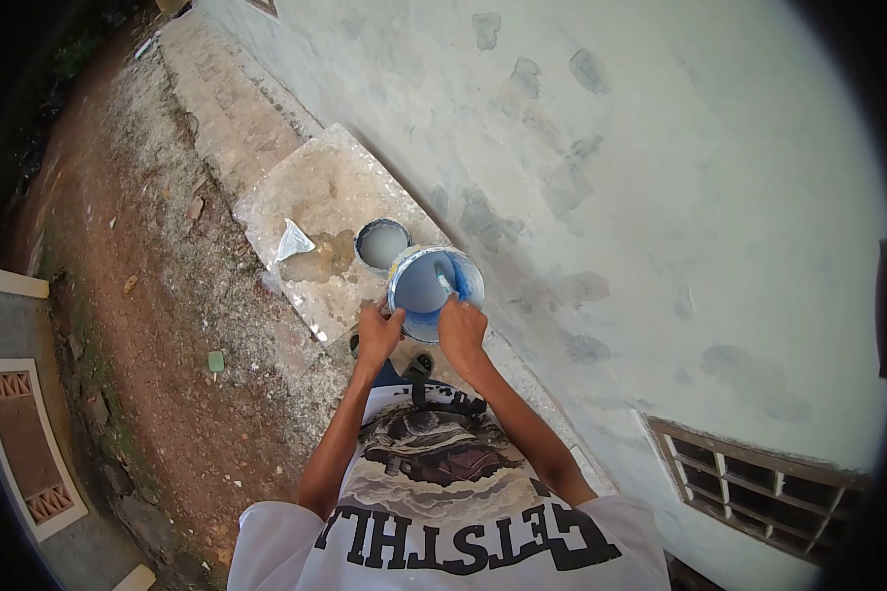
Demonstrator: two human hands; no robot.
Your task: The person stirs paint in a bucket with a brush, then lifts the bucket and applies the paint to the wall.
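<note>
One patchy wall [680, 177], stained slab [310, 187], left hand [377, 333] gripping bucket [471, 281], right hand [460, 325] gripping tool [445, 281]

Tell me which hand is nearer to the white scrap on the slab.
Left. The left hand is at the big bucket's near-left edge, with the white scrap ahead and to its left; the right hand, over the bucket's near-right edge, is farther right.

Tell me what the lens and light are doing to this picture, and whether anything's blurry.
Head view: wide-lens bending, with the window skewed and black edges closing in; head view: soft daylight, no hard shadow on the slab; head view: the tool in the right hand looks small and soft, its lower end unclear.
</note>
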